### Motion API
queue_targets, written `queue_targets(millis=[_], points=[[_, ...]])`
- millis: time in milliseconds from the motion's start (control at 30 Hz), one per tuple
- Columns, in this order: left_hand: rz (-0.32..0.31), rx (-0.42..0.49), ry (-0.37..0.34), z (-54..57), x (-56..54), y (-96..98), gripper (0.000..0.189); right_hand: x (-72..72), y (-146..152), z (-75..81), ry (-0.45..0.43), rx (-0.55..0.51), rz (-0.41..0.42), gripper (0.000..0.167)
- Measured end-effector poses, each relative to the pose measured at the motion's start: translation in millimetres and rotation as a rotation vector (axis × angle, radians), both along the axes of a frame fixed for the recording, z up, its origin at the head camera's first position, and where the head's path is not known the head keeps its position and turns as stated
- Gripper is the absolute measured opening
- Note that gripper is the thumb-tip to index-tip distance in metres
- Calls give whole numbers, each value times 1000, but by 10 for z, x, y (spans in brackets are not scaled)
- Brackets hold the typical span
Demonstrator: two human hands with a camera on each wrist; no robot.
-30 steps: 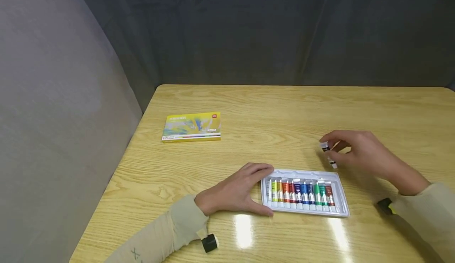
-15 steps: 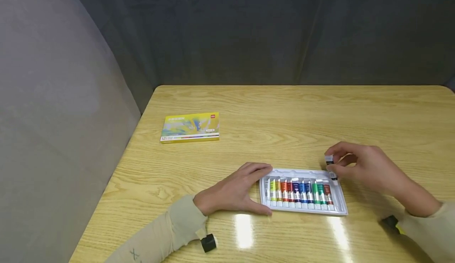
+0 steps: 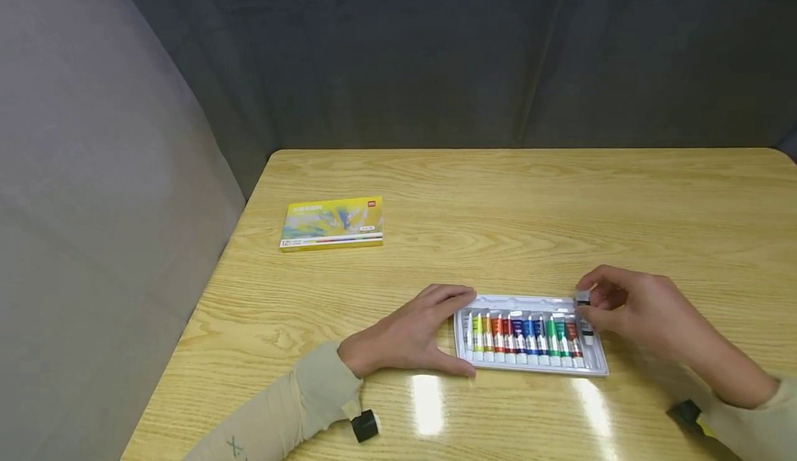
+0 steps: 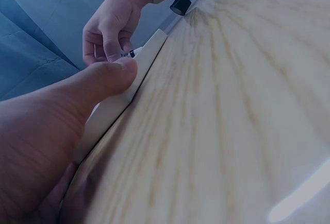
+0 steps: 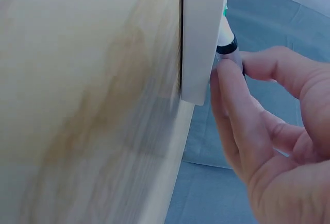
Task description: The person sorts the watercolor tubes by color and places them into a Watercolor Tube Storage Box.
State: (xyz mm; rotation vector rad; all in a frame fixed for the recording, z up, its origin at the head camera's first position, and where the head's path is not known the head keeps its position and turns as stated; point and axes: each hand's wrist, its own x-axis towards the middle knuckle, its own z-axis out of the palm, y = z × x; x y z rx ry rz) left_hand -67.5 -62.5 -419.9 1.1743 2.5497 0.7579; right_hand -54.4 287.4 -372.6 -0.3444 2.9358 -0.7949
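A white plastic tray (image 3: 529, 302) lies on the table with a row of small paint tubes (image 3: 530, 340) in several colours. My left hand (image 3: 411, 336) holds the tray's left end, fingers at the far corner and thumb along the near edge. At the right end, my right hand (image 3: 650, 309) pinches a paint tube (image 3: 582, 298) with a black band and white cap between thumb and fingers. This tube stands over the slot beside the brown one, cap toward the near side. In the right wrist view, the held paint tube (image 5: 227, 48) is right at the tray's wall (image 5: 202, 44).
A yellow paint box (image 3: 333, 223) with a printed lid lies at the back left of the wooden table (image 3: 473, 226). Dark cloth (image 3: 405, 59) hangs behind the table, and a grey panel (image 3: 112, 205) stands on the left.
My right hand has brought the paint tube down and toward the near side, from beyond the tray's far corner to over its right end. The left hand has kept its place on the tray.
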Motion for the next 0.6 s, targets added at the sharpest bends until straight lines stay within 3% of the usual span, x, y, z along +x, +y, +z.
queue_targets(millis=[600], points=[[1, 0, -11, -5, -4, 2, 110, 83, -28, 4, -127, 44, 31, 23]])
